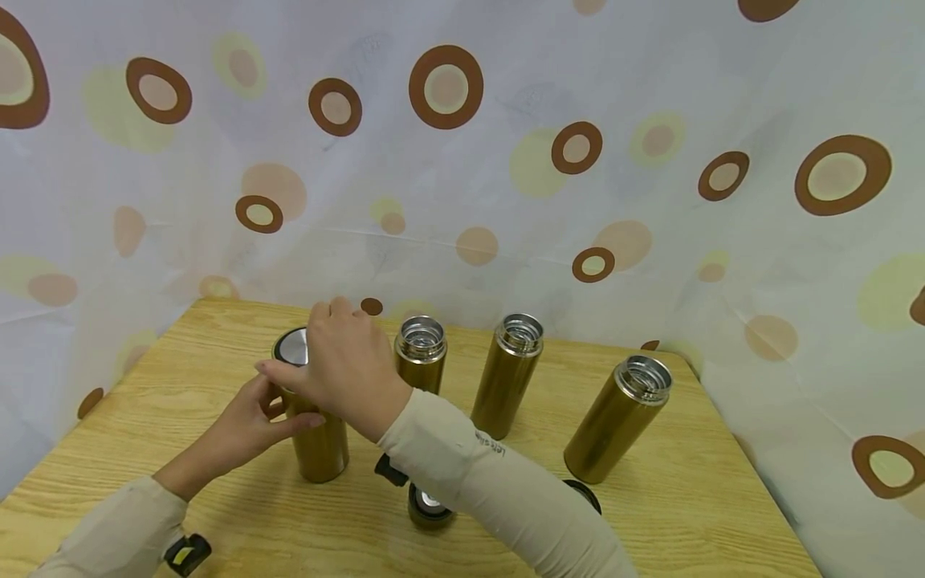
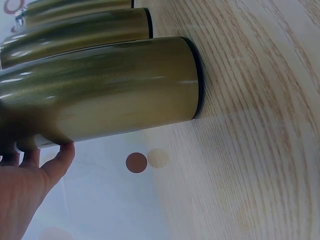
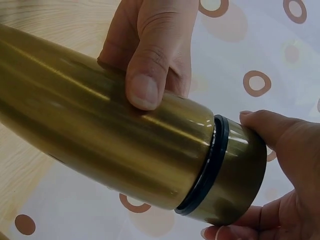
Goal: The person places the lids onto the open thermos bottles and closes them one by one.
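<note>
Gold flask [image 1: 321,449] stands on the wooden table [image 1: 672,522], between seven and eight o'clock from the centre of my head view. I record its long axis as near upright: base down, cap [image 3: 242,172] uppermost, pointing just short of twelve. On my feed the left hand [image 1: 249,425] grasps the body; the right hand [image 1: 350,365] grips the cap. Three uncapped flasks [image 1: 502,389] stand from two to three o'clock of it, a loose cap [image 1: 431,518] at four.
</note>
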### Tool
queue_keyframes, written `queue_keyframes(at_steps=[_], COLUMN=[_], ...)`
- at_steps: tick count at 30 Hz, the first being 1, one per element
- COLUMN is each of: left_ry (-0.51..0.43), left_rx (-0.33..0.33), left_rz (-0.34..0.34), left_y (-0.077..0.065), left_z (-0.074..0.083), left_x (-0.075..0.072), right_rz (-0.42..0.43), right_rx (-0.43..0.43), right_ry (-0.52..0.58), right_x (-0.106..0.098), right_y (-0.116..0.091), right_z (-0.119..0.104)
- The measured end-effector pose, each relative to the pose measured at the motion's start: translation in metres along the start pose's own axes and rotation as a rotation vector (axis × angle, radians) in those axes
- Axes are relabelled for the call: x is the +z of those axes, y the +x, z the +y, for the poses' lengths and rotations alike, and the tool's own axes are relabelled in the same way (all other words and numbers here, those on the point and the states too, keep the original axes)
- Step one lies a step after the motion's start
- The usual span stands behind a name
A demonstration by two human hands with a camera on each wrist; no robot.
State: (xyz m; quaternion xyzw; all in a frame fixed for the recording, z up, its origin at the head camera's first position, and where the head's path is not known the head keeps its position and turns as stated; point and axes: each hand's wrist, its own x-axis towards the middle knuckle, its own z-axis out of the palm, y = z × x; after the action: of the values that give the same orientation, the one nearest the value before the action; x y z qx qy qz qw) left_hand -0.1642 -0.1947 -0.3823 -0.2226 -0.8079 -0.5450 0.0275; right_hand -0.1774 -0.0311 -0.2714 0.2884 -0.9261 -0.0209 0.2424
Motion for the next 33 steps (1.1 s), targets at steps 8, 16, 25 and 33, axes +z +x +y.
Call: queue_keyframes(at_steps=[8,16,25,33], left_ry=[-0.025,-0.038,-0.062,-0.065], left_rx=[0.004,0.021,0.025,0.022], left_rz=[0.0,-0.009,-0.025,-0.019], left_y=[0.0,0.001,0.0,-0.002], left_z=[-0.002,-0.002,-0.003,-0.004], left_x=[0.0,0.0,-0.001,-0.001], right_rz=[-0.116,-0.501,-0.646,-0.651], right_rx=[0.031,-0.302,-0.617,-0.703], right_ry=[0.097,0.395,0.549,0.577], right_x=[-0.006,-0.019,-0.023,-0.024], right_y=[0.0,0.012,0.025,0.034], right_z=[0.007,0.041,0.056,0.056])
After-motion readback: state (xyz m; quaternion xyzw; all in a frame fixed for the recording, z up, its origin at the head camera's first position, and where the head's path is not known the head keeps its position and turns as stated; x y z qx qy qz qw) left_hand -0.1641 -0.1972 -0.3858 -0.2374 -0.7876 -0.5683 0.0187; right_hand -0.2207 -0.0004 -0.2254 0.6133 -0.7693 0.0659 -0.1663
